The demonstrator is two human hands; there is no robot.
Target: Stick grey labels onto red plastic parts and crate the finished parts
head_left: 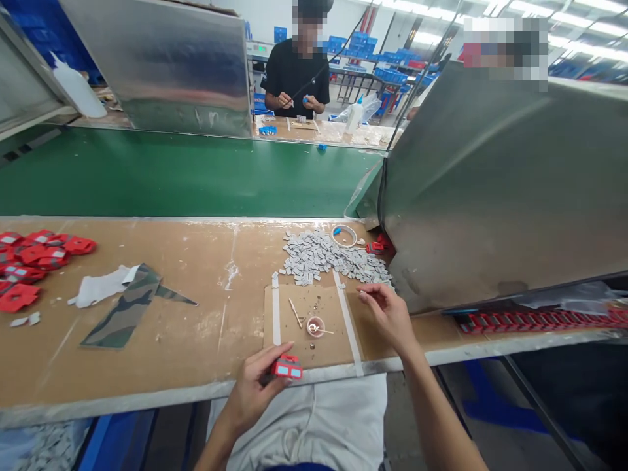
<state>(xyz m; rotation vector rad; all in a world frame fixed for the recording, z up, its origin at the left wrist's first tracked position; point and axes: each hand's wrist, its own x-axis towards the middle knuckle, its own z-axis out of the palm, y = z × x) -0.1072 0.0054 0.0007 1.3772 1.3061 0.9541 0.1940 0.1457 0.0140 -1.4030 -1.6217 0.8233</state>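
My left hand (255, 383) is closed on a small red plastic toy part (288, 367) with a grey band and two pale-blue panels, just over the table's front edge. My right hand (390, 317) hovers right of the cardboard mat, its thumb and forefinger tips close together; anything between them is too small to make out. Just beyond those fingers spreads a pile of small grey rectangular pieces (318, 255). Between my hands, on the cardboard mat (284, 297), sit a small cup (315, 327) with a thin stick resting in it and another short stick (295, 313).
Red parts (36, 255) are heaped at far left, near a camouflage-patterned scrap (128, 311). A tape roll (344, 236) lies behind the grey pile. A metal panel (490, 190) stands at right; a row of red parts (544, 320) runs below it. Across the green belt (196, 173), another person works.
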